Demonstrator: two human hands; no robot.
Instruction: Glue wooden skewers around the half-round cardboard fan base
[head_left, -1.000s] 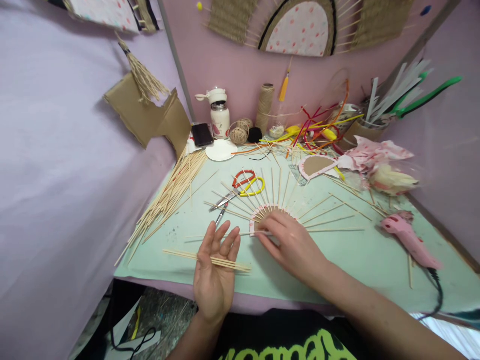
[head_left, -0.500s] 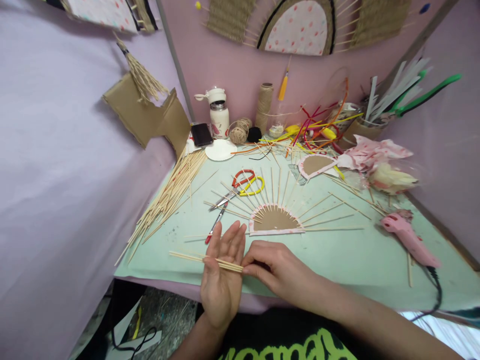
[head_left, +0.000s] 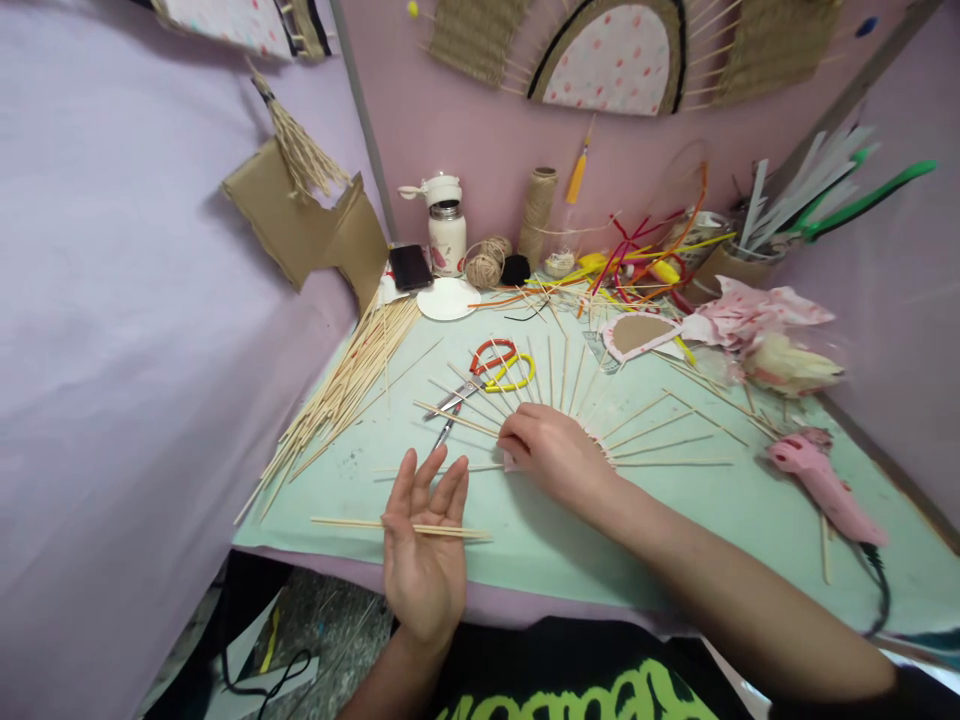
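By the front edge of the table [head_left: 600, 560], the left hand [head_left: 426, 575] thumb-pins unplaced sticks [head_left: 442, 531], while the right hand [head_left: 555, 450] (grip hidden, cannot tell) covers a half-disc [head_left: 512, 462] already bearing fanned sticks [head_left: 457, 419].

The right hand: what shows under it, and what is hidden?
Bits of pink trim and fanned sticks poke out from under the right hand; the middle beneath is covered.

Since half a second ago, the right hand [head_left: 551, 450] has left the ends of the thin wooden sticks [head_left: 444, 531] in the left hand [head_left: 427, 575] and moved up over the pink-edged cardboard half-disc [head_left: 512, 462], hiding most of it, while fewer sticks now cross the palm.
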